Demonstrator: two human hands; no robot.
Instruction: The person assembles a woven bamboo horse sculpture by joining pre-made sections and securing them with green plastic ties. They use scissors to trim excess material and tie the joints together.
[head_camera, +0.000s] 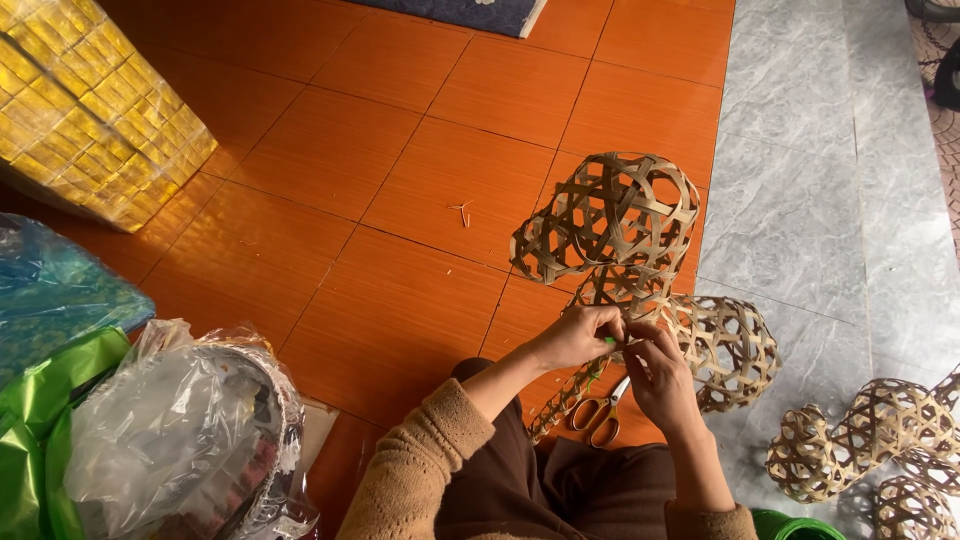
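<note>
A woven bamboo lattice piece (612, 215) made of joined rounded cages rests on the orange tiled floor (350, 200) in front of me. My left hand (580, 335) and my right hand (655, 375) meet at the narrow middle of the piece, fingers pinched on the strips there, with a bit of green tie between them. A second rounded cage (728, 345) of the same piece sits just right of my right hand. Scissors (603, 410) with orange handles lie on the floor under my hands.
More woven bamboo shapes (880, 430) lie on the grey marble strip at the lower right. At the left there are a yellow gridded box (90, 110), blue and green plastic sheets (50, 300) and a clear-wrapped round tray (190, 430).
</note>
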